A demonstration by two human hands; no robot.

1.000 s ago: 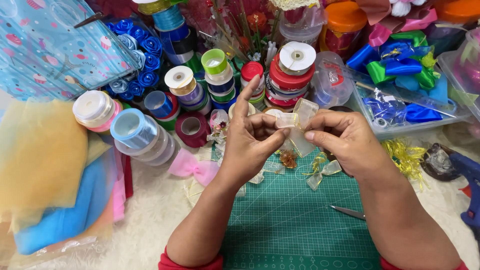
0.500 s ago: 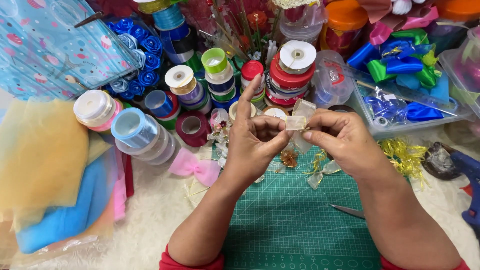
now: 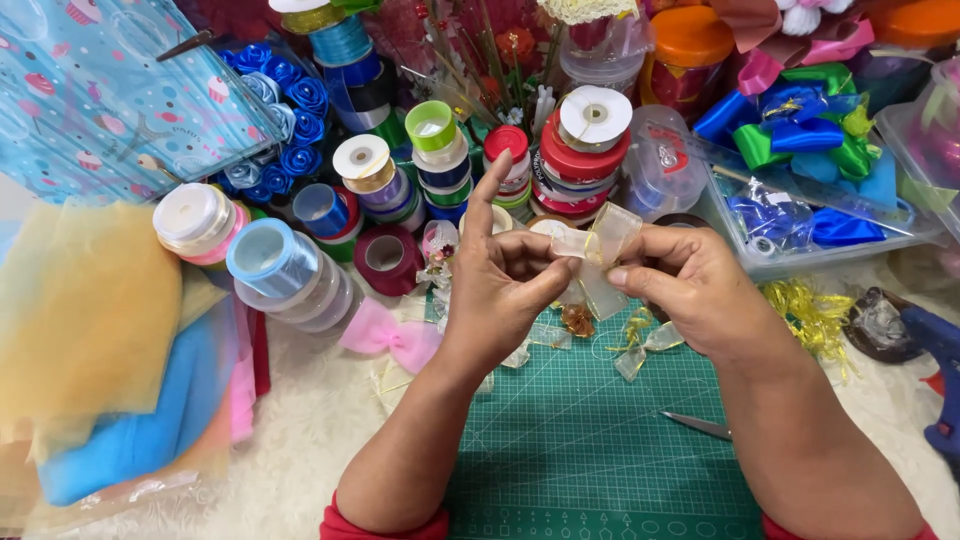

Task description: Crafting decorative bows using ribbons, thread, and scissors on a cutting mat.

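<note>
Cutting mat lies near centre; ribbon spools stand beyond it, folded fabric lies left, bow tray sits far right.

We see a green cutting mat on white fluffy cloth. A pink bow lies just left of the mat. Ribbon spools crowd behind it: a light blue spool, a white and pink spool, a dark red spool, a green-topped stack and a red stack with a white top. Blue fabric roses sit at back left beside cupcake-print wrap. Yellow and blue tulle is piled at left. A clear tray of blue and green bows stands at right, with gold tinsel and a blue glue gun nearby. A scissor blade rests on the mat.
</note>
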